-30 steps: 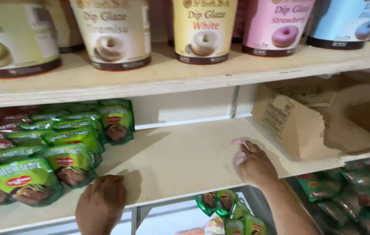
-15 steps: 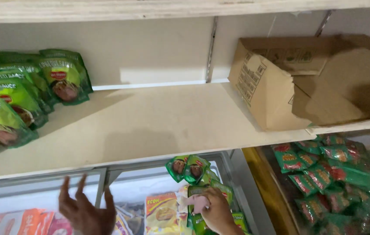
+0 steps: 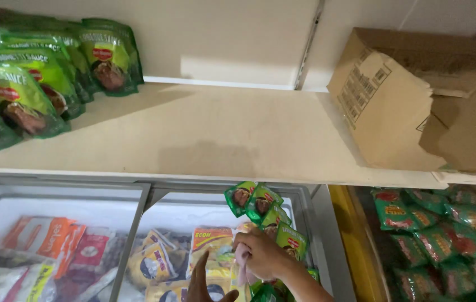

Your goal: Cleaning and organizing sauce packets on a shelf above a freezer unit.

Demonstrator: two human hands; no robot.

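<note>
My right hand (image 3: 261,254) is closed on a bunch of green sauce pouches (image 3: 260,210), lifting them above the glass lid of a chest freezer (image 3: 137,223). My left hand (image 3: 207,285) shows only partly at the bottom edge, fingers apart, just left of the right hand and holding nothing that I can see. Above, a cream shelf (image 3: 210,134) carries a row of matching green pouches (image 3: 42,78) at its left end.
An open brown cardboard box (image 3: 417,100) stands at the shelf's right end. Below it on the right lie more green and red pouches (image 3: 445,235) beside a yellow freezer edge (image 3: 352,240). Under the freezer glass lie orange, red and yellow packets (image 3: 59,246).
The view has tilted down from the upper shelves to the freezer. My right hand left the shelf, dropped and took hold of the pouch bunch; my left hand sank to the bottom edge.
</note>
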